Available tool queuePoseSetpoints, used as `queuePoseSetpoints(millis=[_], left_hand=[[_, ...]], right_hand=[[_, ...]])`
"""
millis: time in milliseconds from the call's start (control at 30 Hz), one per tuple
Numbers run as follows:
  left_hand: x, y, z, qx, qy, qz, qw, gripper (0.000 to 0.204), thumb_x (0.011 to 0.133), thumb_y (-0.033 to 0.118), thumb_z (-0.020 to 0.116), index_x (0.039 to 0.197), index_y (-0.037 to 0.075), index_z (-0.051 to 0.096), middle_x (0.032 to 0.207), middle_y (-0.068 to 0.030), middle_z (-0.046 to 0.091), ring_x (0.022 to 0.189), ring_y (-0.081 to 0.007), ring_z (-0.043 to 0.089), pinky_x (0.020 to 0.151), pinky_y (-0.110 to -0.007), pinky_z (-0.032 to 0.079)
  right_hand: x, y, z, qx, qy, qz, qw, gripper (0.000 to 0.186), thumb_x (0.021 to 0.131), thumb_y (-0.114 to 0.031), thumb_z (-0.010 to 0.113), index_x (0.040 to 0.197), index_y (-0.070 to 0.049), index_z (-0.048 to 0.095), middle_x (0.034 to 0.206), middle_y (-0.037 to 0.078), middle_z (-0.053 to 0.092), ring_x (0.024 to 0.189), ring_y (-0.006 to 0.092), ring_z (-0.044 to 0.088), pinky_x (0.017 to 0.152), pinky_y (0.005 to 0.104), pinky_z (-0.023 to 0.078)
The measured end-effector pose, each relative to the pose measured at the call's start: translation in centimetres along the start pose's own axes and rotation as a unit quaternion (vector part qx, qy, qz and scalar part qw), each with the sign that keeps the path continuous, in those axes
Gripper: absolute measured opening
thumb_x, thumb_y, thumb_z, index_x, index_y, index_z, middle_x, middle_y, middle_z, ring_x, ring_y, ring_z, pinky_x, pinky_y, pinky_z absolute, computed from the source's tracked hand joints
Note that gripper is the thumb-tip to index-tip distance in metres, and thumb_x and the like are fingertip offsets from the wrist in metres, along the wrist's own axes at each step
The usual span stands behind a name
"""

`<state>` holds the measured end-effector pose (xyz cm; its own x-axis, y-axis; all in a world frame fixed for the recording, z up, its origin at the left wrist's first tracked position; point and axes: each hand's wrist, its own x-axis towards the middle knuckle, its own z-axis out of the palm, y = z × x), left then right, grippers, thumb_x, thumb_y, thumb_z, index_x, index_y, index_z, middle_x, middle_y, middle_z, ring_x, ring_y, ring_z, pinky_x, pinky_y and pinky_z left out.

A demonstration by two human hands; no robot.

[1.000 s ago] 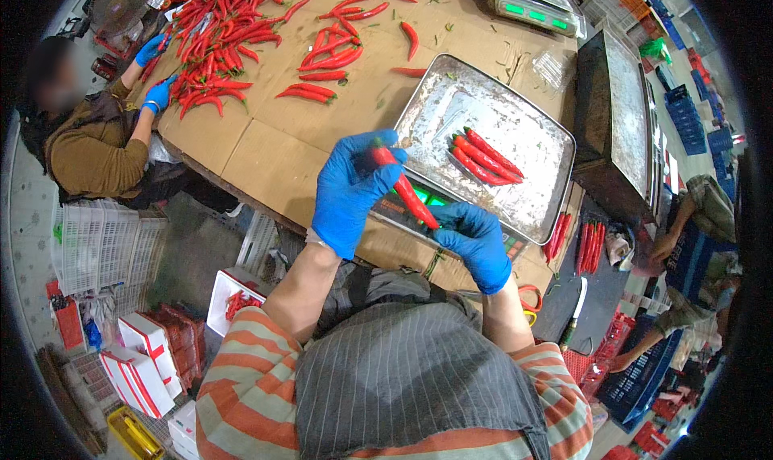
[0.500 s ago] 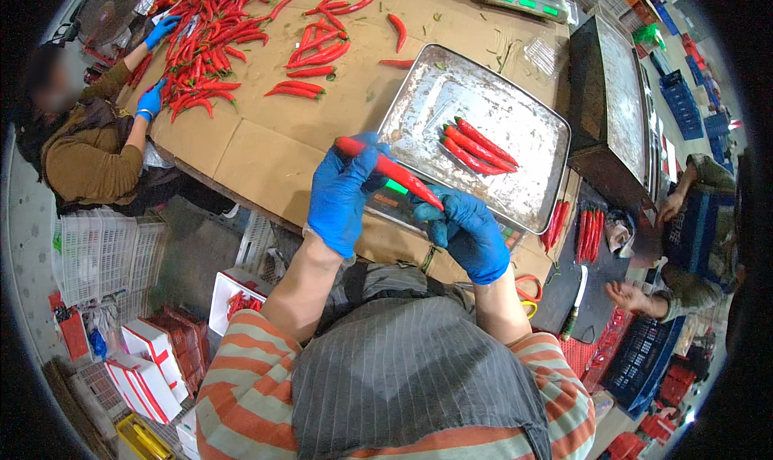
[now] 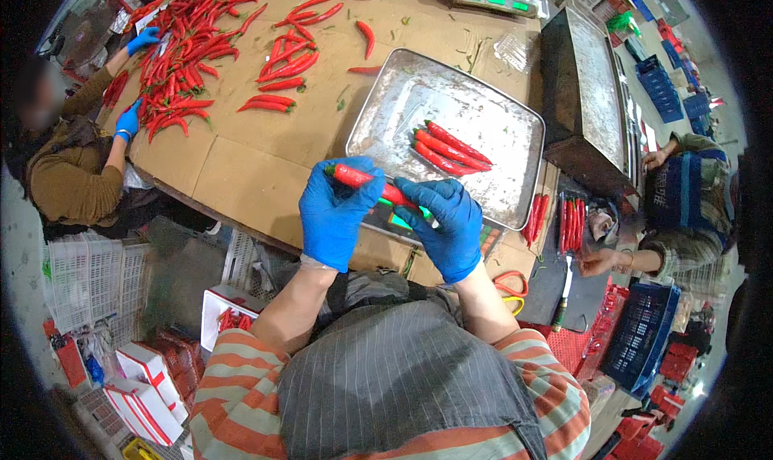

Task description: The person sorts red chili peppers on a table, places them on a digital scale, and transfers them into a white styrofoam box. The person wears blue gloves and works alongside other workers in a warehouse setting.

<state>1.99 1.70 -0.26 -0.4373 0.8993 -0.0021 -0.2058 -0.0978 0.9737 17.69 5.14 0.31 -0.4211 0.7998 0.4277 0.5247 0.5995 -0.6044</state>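
My left hand (image 3: 334,210), in a blue glove, grips a long red chili (image 3: 349,176) by its green stem end. My right hand (image 3: 441,222), also gloved in blue, holds the other end of the same chili. Both are at the near edge of a worn metal tray (image 3: 374,110), where several red chilies (image 3: 443,150) lie side by side. A scale with green display (image 3: 400,222) shows under the tray, partly hidden by my hands.
A chili pile (image 3: 185,49) covers the cardboard-topped table (image 3: 233,162); a co-worker (image 3: 64,178) handles it at left. A second scale (image 3: 491,1) stands at back. At right are a dark metal box (image 3: 580,98), knife (image 3: 564,295), scissors (image 3: 511,287) and another person (image 3: 688,202).
My hands have shifted slightly left with the chili, which now lies at a flatter angle. The person at right has moved a hand in toward the cutting board.
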Motion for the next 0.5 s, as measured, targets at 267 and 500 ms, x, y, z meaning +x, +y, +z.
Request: queuePoseSetpoints(millis=[267, 500], left_hand=[[3.4, -0.4, -4.1, 0.037, 0.062, 0.010, 0.997, 0.034, 0.090, 0.034, 0.054, 0.105, 0.004, 0.057, 0.096, -0.0084, 0.064, 0.084, -0.0161, 0.062, 0.076, -0.029, 0.047], [5.2, -2.1, -6.1, 0.057, 0.074, -0.028, 0.995, 0.031, 0.089, 0.031, 0.055, 0.106, 0.006, 0.057, 0.099, -0.0080, 0.063, 0.088, -0.0166, 0.061, 0.078, -0.028, 0.046]], right_hand=[[3.2, 10.3, -3.8, -0.190, 0.064, 0.086, 0.976, 0.024, 0.075, -0.017, 0.065, 0.099, -0.015, 0.065, 0.083, 0.008, 0.063, 0.078, 0.0273, 0.058, 0.069, 0.0354, 0.047], [3.3, 11.3, -2.5, -0.270, 0.017, 0.099, 0.958, 0.017, 0.082, -0.024, 0.059, 0.094, -0.014, 0.066, 0.089, 0.008, 0.062, 0.082, 0.0286, 0.059, 0.068, 0.0383, 0.047]])
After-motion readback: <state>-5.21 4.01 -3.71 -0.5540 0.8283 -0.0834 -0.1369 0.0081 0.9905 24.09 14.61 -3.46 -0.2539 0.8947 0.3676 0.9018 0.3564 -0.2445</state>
